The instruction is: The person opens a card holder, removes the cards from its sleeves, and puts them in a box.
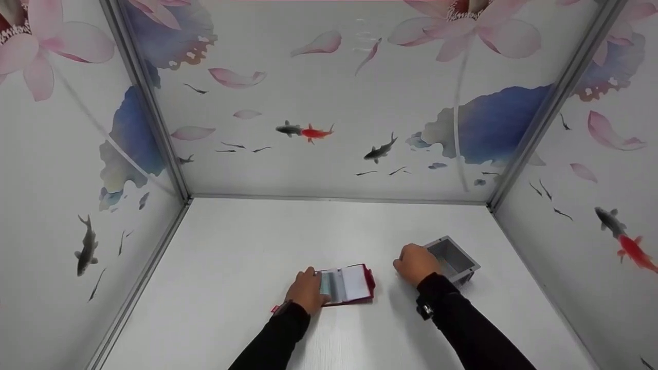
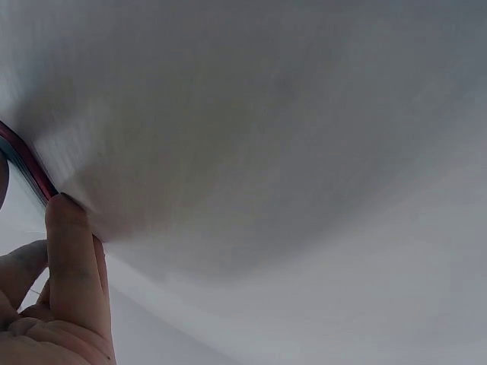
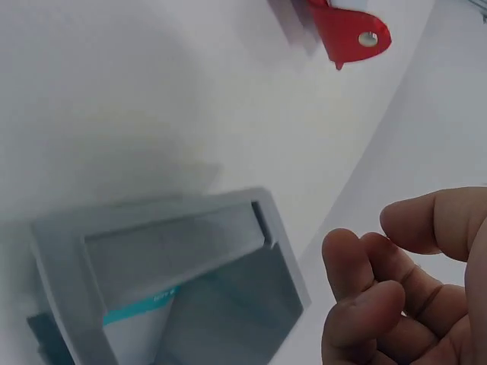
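Note:
A red card holder (image 1: 369,292) lies spread on the white table, with clear sleeves and a white page showing. At its left side my left hand (image 1: 305,292) grips the edge; in the left wrist view a fingertip presses against the red cover (image 2: 29,158). My right hand (image 1: 417,264) hovers beside the left rim of a grey box (image 1: 470,269), fingers loosely bent and nothing between them. Inside that box, the right wrist view shows a white card with a teal stripe (image 3: 141,310). The holder's red flap (image 3: 350,36) has a metal snap.
White panels (image 1: 247,169) printed with lotus flowers and fish enclose the table at the back, left and right. Grey metal strips (image 1: 334,199) run along the panel edges. White tabletop (image 1: 247,241) lies around the holder and the box.

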A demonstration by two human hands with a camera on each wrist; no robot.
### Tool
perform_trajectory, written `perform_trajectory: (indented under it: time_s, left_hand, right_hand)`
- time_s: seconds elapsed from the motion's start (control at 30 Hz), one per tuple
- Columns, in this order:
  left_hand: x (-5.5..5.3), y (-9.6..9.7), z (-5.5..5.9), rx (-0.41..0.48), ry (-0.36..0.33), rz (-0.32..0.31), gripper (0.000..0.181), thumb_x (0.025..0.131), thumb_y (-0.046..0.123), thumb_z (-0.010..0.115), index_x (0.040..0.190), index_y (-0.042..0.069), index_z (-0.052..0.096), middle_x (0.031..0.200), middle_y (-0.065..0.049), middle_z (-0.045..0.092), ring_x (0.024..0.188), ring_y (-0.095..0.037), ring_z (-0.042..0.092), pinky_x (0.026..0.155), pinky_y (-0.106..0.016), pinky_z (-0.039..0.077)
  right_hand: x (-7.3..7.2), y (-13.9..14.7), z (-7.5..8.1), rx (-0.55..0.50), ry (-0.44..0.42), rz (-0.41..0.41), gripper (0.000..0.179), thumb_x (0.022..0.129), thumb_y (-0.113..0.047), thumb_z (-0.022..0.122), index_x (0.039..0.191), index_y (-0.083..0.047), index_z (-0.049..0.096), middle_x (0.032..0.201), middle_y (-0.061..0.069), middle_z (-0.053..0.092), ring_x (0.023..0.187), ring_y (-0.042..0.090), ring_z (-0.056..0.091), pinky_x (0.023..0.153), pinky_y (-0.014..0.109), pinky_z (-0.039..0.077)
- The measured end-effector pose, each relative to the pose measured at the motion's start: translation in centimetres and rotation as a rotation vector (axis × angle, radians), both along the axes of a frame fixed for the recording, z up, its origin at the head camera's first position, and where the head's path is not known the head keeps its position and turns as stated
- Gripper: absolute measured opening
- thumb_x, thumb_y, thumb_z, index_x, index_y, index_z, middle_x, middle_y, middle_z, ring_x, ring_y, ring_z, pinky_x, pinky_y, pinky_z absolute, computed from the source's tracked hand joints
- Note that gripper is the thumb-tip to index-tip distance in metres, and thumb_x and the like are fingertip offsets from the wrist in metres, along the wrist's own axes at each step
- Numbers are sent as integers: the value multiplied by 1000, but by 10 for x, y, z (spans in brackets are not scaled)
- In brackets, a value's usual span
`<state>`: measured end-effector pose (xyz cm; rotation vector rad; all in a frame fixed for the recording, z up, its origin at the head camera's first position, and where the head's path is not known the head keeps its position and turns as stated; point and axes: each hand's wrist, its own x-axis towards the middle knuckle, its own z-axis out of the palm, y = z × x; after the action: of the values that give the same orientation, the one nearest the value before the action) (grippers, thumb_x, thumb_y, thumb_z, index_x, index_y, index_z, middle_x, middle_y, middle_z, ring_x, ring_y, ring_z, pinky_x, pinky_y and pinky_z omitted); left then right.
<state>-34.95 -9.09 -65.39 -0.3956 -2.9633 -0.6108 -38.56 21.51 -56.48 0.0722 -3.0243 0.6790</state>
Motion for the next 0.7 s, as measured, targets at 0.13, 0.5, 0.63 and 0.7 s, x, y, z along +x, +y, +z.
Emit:
perform_trajectory:
  time_s: [0.13,0.5,0.63,0.7]
  left_hand:
    - [0,0,-2,-25,15,5,62,95,32,95,139,-7,74,128,-18,70,114,-34,68,93,-42,63]
    - [-3,0,-4,-33,-5,25,54,91,37,98,125,0,79,112,-9,67,101,-26,64,87,-43,60]
    - [-4,0,-4,-25,-22,21,51,94,38,96,125,1,79,110,-8,65,99,-24,61,85,-43,58]
    - [-3,0,-4,-28,-14,17,47,96,38,93,124,2,80,110,-8,65,98,-24,60,84,-43,57]
  right_hand:
    - [6,-21,-7,-21,21,18,15,97,-11,75,84,-3,75,78,8,73,65,20,59,61,37,49]
    - [31,-84,-12,-109,21,266,6,99,-11,83,96,-7,79,86,3,75,75,17,65,70,38,57]
    - [38,-98,-22,-3,76,406,27,91,-14,95,114,-6,83,108,8,80,96,23,75,86,42,65]
    - [41,-103,-27,50,119,460,36,86,-14,100,117,-7,83,114,10,79,102,26,77,90,43,66]
